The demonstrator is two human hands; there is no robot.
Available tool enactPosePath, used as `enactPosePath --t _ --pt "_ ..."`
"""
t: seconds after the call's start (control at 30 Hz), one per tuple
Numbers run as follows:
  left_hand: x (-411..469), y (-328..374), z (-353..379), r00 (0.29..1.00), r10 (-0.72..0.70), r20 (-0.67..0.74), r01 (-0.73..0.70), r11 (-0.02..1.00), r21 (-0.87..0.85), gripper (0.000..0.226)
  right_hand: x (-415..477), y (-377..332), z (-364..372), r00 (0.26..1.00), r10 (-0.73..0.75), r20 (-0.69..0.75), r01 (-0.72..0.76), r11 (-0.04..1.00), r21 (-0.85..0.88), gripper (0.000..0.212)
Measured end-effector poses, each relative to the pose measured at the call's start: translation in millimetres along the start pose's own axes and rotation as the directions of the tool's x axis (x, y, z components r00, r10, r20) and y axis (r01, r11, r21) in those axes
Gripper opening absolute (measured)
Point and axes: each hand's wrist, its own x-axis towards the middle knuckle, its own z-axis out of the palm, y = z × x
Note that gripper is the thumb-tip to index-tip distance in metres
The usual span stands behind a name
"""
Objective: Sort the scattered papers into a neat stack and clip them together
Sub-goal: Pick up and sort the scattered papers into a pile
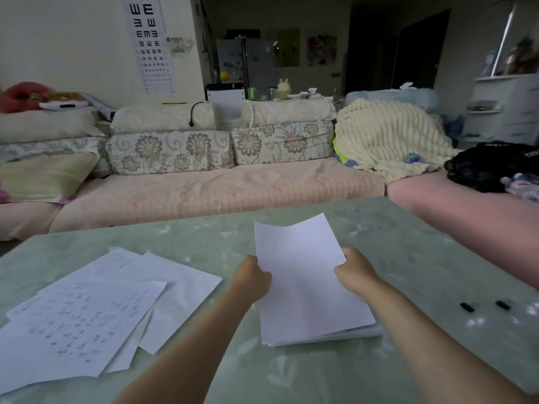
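The left hand (252,277) and right hand (357,274) pinch the thin white paper stack (306,282) mid-edge (light, floppy, probably slippery).

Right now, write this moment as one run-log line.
left hand grips stack left edge | right hand grips right edge | loose papers on table, left | two black clips right, untouched

Worn on the head, facing forward and down over a green table (408,258); close above the left hand (252,277) and right hand (357,274) at frame centre, on the paper stack (306,287); wide-angle, taking in a sofa (204,185) well beyond.
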Motion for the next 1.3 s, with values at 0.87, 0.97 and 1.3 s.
enactPosePath --t 0.87,0.97,1.3 --pt "-10.5 -45.1 -36.1 0.974 0.222 -0.041 -0.206 0.948 0.243 0.059 -34.4 -58.0 55.2 0.923 -0.293 0.25 0.362 0.881 -0.305 0.042" --pt "-22.1 -85.6 -72.0 0.952 0.293 -0.085 -0.242 0.895 0.375 0.057 -58.1 -93.6 102.7 0.851 -0.371 0.371 0.477 0.842 -0.25 0.041" --pt "-54.6 -226.2 -204.0 0.995 -0.103 0.015 0.072 0.783 0.617 0.106 -93.9 -166.3 259.6 0.697 -0.43 0.574 0.636 0.741 -0.216 0.053"
